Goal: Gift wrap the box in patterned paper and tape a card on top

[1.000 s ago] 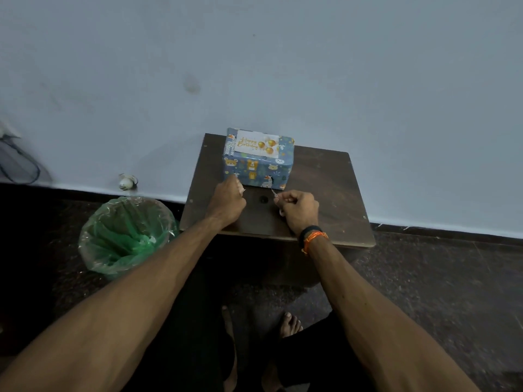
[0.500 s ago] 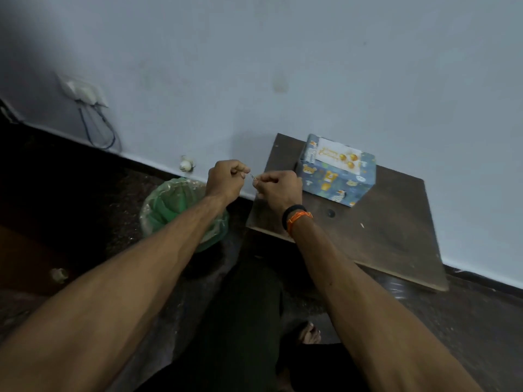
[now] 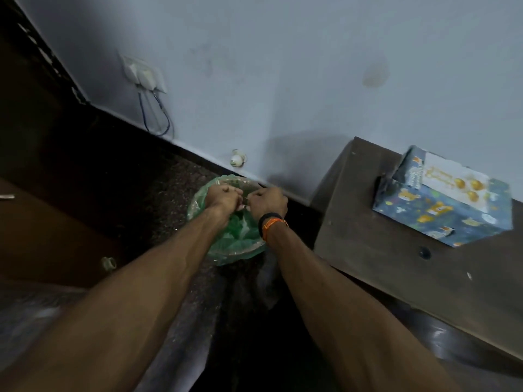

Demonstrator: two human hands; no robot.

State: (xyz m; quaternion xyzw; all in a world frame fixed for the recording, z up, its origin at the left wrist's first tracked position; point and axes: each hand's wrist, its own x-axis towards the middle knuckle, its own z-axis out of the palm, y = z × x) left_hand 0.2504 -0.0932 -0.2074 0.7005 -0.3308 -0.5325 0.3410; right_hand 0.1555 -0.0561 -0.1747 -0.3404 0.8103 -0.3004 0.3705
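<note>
The wrapped box [image 3: 444, 206] sits at the desk's [image 3: 376, 258] far edge by the wall, the card [image 3: 452, 178] lying on its top. Well to its left, both hands hover over the green-lined bin [image 3: 226, 241] on the floor, left hand [image 3: 223, 196] and right hand [image 3: 267, 200] curled, knuckles close together, pinching a small scrap between them, too small to identify.

Wrapped box [image 3: 441, 206] sits on the table [image 3: 376, 267] at right, card [image 3: 450, 176] on top. Bin [image 3: 226, 244] stands left of the table, near the wall; both hands above it
</note>
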